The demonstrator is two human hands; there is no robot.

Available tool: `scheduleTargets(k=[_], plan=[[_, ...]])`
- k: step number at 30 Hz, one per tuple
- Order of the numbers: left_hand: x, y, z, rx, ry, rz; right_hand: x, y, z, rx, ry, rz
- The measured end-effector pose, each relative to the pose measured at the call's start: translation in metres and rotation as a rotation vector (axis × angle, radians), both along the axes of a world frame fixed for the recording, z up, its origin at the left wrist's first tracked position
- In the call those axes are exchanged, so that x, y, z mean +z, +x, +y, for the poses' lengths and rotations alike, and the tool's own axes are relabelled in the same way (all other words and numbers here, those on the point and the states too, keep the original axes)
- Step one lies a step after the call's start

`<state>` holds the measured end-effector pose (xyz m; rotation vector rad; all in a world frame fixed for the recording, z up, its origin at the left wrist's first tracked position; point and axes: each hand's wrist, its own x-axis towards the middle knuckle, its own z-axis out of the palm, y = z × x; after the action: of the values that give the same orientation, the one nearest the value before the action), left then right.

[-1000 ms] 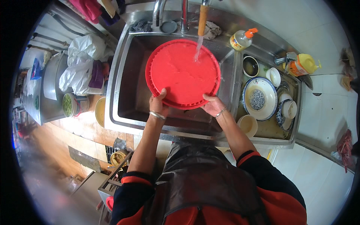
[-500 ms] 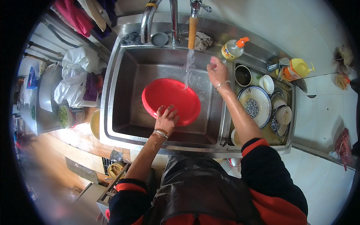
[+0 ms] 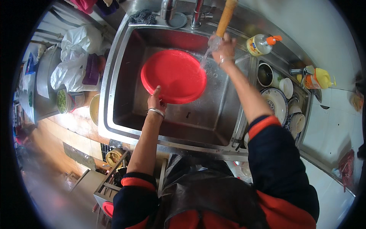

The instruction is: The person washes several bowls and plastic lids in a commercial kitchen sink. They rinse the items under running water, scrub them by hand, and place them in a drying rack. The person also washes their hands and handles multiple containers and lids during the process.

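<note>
A red lid (image 3: 173,74) is gripped at its near-left rim by the left hand (image 3: 156,103), inside the sink (image 3: 213,114).
The grip is closed, thumb uppermost; the right hand (image 3: 224,50) is set by the hose (image 3: 226,18) mouth in running water (image 3: 206,60), its closure unclear. Bare bottom is seen between lid and the sink's near and right edges.

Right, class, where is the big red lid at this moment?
In the head view, the big red lid is just left of centre over the sink, its near edge in the left hand, the water stream at its right.
</note>
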<state>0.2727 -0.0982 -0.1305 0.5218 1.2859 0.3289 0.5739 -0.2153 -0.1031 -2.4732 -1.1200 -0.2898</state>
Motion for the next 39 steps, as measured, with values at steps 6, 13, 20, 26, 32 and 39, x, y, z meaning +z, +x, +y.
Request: scheduleTargets(k=[6, 13, 20, 26, 32, 39], plan=[[-0.033, 0.009, -0.03, -0.227, 0.294, 0.191, -0.047, -0.175, 0.027, 0.181, 0.593, 0.809], [-0.022, -0.013, -0.04, -0.255, 0.571, 0.222, -0.109, -0.141, 0.05, 0.239, -0.064, 0.458], [-0.025, -0.009, -0.046, -0.312, 0.765, 0.178, -0.142, -0.133, -0.056, -0.289, -0.359, 0.337], [-0.027, -0.007, -0.051, -0.395, 0.559, -0.085, -0.096, -0.166, 0.005, -0.14, 0.245, 0.336], [0.0, 0.016, -0.036, -0.442, 0.832, -0.025, -0.014, -0.209, 0.015, 0.101, 0.611, 0.643], [0.079, 0.013, -0.011, -0.792, 1.383, 0.123, 0.049, -0.177, 0.007, 0.438, 0.232, 0.095]])
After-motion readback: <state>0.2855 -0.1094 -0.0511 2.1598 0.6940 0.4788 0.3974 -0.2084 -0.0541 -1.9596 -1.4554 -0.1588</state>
